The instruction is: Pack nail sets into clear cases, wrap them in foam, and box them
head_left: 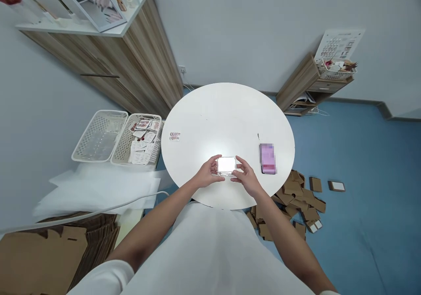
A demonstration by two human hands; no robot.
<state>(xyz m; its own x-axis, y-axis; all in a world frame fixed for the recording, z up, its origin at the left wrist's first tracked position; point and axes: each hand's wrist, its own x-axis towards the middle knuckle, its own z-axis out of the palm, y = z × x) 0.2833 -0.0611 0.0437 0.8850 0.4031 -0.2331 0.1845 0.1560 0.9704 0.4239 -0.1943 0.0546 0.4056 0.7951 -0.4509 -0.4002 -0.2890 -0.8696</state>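
Both my hands hold a small clear plastic box (pixel 226 165) over the near edge of a round white table (pixel 226 110). My left hand (pixel 208 174) grips its left side, fingers curled around the end. My right hand (pixel 245 177) grips its right side. The box glares bright white, so I cannot see what is inside. A small strip of pinkish pieces (pixel 174 136) lies on the table's left part, apart from my hands. A pink and purple flat pack (pixel 267 158) lies on the table to the right of my right hand.
Two white mesh baskets (pixel 100 134) stand left of the table, the right one (pixel 143 141) holding several cards. Flat cardboard pieces (pixel 301 198) litter the blue floor at the right. A wooden cabinet (pixel 131 62) stands at the back left, a low shelf (pixel 312 84) at the back right.
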